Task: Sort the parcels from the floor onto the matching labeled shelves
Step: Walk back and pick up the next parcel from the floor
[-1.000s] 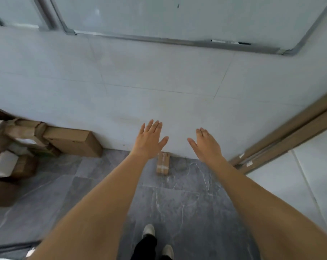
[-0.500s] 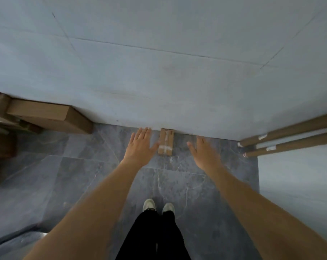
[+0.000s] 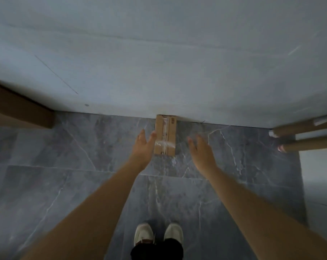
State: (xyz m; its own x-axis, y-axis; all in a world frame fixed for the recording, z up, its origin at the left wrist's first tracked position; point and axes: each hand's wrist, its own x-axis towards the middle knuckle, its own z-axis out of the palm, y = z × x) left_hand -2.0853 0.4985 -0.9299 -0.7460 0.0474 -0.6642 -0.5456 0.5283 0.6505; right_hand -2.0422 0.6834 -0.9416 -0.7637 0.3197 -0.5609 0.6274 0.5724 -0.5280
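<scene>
Cardboard parcel [image 3: 165,136] small, taped, likely light, stiff; I'd grip long sides. Left hand [image 3: 143,147], right hand [image 3: 201,152] spread, empty.

Small taped cardboard parcel [image 3: 165,135] lay on the grey marble floor [image 3: 65,166], far end against the wall [image 3: 159,62]. Left hand [image 3: 143,147] was just left of the parcel, fingers straight, thumb at its edge; right hand [image 3: 201,152] was near its right, apart, fingers straight. Larger box [image 3: 22,111] sat far left of the parcel, cardboard tubes [image 3: 307,136] far right, white shoes [image 3: 159,234] below.
</scene>
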